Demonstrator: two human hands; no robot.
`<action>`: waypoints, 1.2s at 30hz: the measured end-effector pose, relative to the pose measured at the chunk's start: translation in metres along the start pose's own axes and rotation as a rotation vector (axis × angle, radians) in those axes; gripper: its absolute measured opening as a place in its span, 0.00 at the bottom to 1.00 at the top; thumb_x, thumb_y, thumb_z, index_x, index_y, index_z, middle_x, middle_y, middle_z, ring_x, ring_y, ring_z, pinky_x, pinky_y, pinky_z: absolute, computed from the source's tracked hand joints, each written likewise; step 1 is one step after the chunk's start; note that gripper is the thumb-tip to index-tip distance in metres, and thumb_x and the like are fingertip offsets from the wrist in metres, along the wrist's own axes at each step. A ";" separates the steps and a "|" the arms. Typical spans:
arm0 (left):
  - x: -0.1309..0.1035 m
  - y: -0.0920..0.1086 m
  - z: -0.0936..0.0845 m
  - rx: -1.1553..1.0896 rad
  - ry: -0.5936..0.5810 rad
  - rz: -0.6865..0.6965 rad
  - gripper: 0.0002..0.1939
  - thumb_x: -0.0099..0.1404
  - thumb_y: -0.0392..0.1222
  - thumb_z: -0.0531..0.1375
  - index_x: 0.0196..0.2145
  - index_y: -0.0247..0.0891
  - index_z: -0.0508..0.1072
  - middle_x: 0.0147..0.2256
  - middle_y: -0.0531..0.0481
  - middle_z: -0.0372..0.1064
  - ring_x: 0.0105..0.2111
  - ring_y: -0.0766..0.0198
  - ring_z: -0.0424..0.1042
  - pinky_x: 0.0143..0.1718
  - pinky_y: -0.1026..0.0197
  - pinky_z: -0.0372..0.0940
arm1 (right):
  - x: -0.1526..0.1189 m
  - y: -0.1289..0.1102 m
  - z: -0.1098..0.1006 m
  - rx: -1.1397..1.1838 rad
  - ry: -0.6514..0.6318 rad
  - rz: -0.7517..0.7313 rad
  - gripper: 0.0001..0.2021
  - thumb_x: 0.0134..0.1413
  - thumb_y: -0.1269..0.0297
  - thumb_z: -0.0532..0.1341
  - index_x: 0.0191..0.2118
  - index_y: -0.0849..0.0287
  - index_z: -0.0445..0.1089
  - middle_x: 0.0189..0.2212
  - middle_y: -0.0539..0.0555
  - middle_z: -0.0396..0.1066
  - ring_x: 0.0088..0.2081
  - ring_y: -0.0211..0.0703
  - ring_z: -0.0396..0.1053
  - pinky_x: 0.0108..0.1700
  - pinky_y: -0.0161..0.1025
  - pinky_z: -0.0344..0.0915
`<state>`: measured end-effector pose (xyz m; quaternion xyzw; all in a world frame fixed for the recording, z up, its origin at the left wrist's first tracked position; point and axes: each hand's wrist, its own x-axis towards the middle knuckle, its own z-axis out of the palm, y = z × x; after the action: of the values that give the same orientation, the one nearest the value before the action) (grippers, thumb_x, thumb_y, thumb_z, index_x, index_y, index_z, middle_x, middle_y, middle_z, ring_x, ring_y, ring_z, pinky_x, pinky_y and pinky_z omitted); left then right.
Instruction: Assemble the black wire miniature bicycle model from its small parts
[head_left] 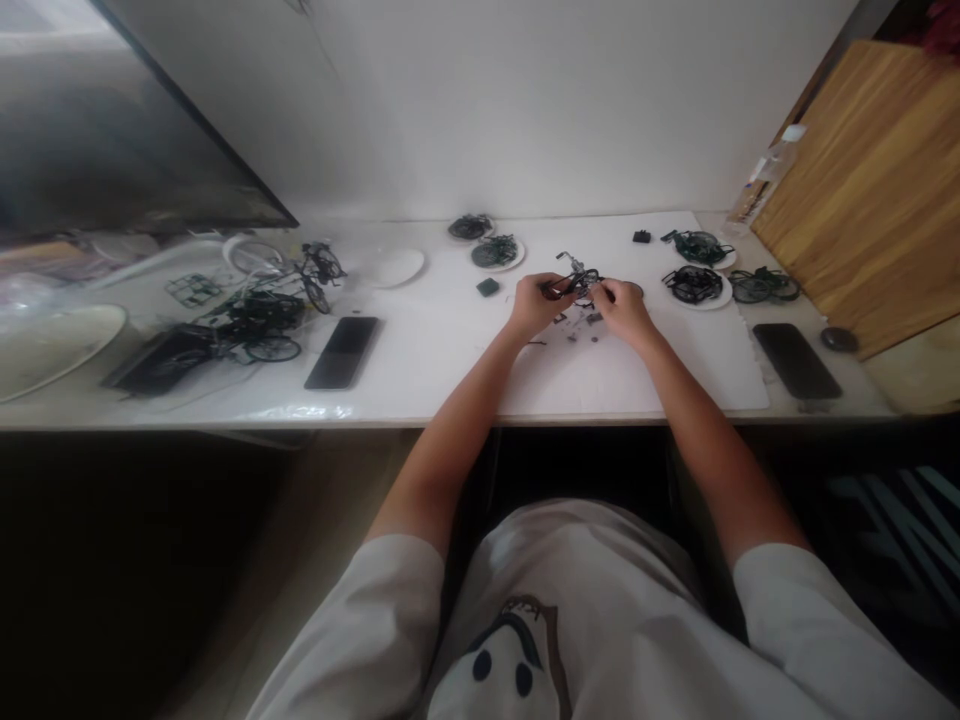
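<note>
Near the middle of the white table, my left hand [536,303] and my right hand [624,308] are close together. Both have their fingers closed on a small dark model bicycle part [577,280], raised over the tabletop. Its exact shape is partly hidden by my fingers. Several tiny dark pieces [574,325] lie on the white sheet [585,385] just below my hands. A small dark green block [487,287] rests to the left of my left hand. A black piece [641,237] sits beyond my right hand.
Plates of dark parts [496,252] stand at the back and at the right [697,287]. Model bicycles [262,310] crowd the left, beside a phone [342,353]. Another phone [796,360], a bottle [769,175] and a wooden board [870,180] are at the right.
</note>
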<state>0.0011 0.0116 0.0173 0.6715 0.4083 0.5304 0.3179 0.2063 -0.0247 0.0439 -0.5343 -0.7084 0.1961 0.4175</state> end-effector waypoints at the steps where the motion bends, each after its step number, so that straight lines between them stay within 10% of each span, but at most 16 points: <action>1: 0.000 0.000 0.000 -0.008 0.000 -0.001 0.13 0.55 0.46 0.75 0.32 0.35 0.80 0.27 0.50 0.70 0.27 0.68 0.61 0.28 0.63 0.58 | -0.001 -0.001 0.000 0.002 0.007 0.019 0.16 0.68 0.47 0.60 0.36 0.55 0.71 0.29 0.55 0.72 0.33 0.48 0.67 0.42 0.45 0.63; 36: 0.000 0.002 -0.001 0.019 -0.005 0.003 0.14 0.55 0.48 0.74 0.34 0.35 0.81 0.28 0.49 0.72 0.27 0.68 0.62 0.29 0.63 0.58 | -0.001 -0.001 -0.001 0.003 0.003 0.026 0.13 0.64 0.50 0.63 0.37 0.54 0.71 0.28 0.52 0.70 0.31 0.45 0.65 0.41 0.44 0.62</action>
<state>0.0006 0.0106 0.0189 0.6765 0.4116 0.5251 0.3118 0.2065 -0.0261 0.0444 -0.5432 -0.7003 0.2019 0.4169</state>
